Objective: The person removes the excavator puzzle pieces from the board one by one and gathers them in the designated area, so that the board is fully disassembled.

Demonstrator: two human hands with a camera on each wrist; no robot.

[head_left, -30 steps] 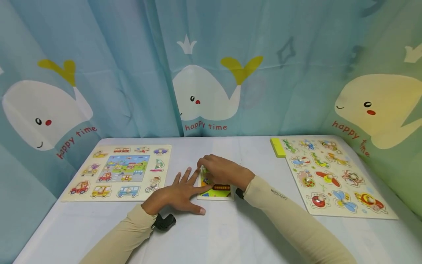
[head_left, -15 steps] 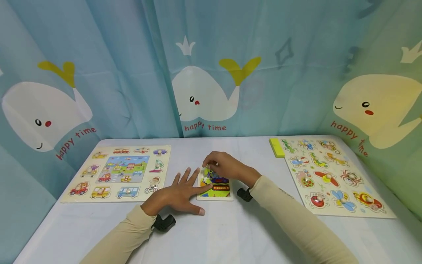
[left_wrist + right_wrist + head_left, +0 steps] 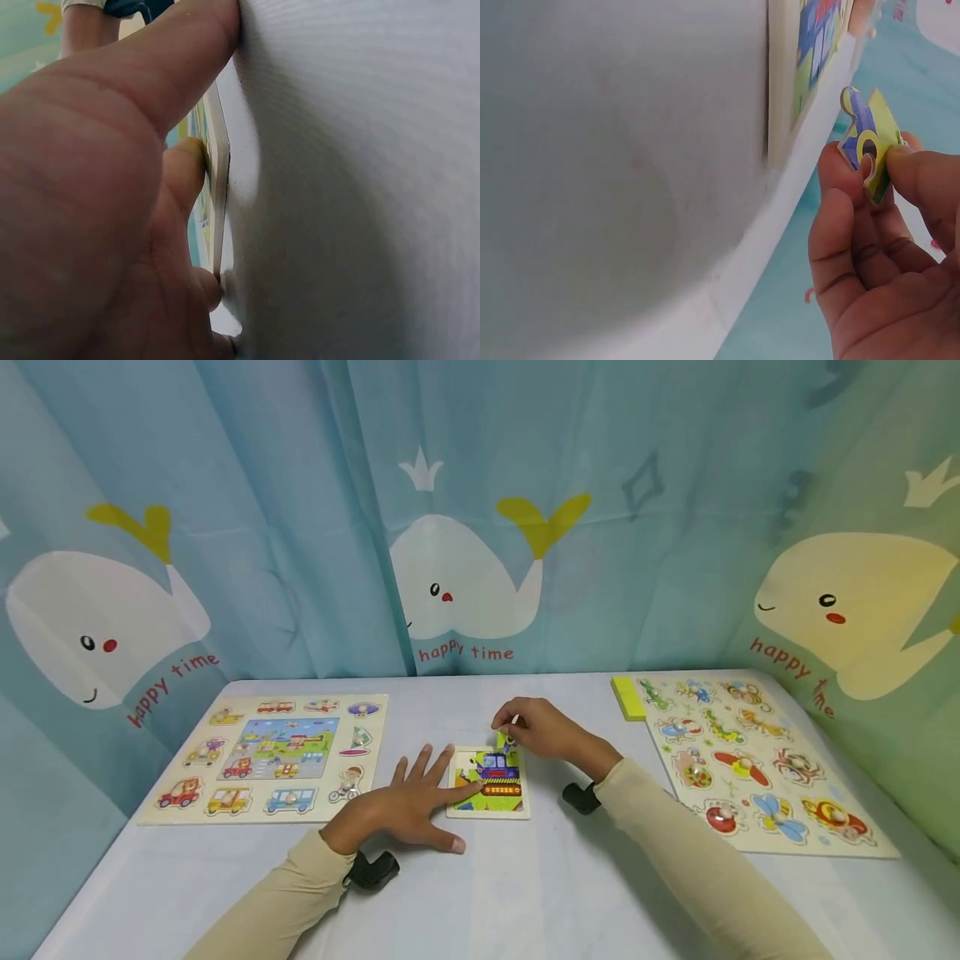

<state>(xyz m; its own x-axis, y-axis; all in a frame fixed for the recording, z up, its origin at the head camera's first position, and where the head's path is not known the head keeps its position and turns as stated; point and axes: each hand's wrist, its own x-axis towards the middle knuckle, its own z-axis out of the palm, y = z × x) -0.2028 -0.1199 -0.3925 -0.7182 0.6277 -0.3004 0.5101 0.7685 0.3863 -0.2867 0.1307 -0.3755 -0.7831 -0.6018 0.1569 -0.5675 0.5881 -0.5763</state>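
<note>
A small square jigsaw puzzle (image 3: 491,814) with a vehicle picture lies in a pale frame at the middle of the table. My left hand (image 3: 416,806) is spread flat at its left side, one straight finger resting on the picture and the thumb on the cloth. In the left wrist view, fingers touch the edge of the frame (image 3: 219,187). Between thumb and fingertips, my right hand (image 3: 551,731) pinches a yellow-green and blue jigsaw piece (image 3: 870,146), held up over the puzzle's top right corner. Part of the puzzle's upper area shows pale and bare.
A knob puzzle board with vehicles (image 3: 172,814) lies on the left of the white-covered table. Another, with insects (image 3: 757,789), lies on the right, a yellow block (image 3: 628,698) at its top left corner. A blue whale-print curtain (image 3: 480,460) hangs behind.
My right hand has moved from the puzzle's upper part up and to the right, lifting the jigsaw piece out and uncovering more of the picture. The left hand has stayed in place.
</note>
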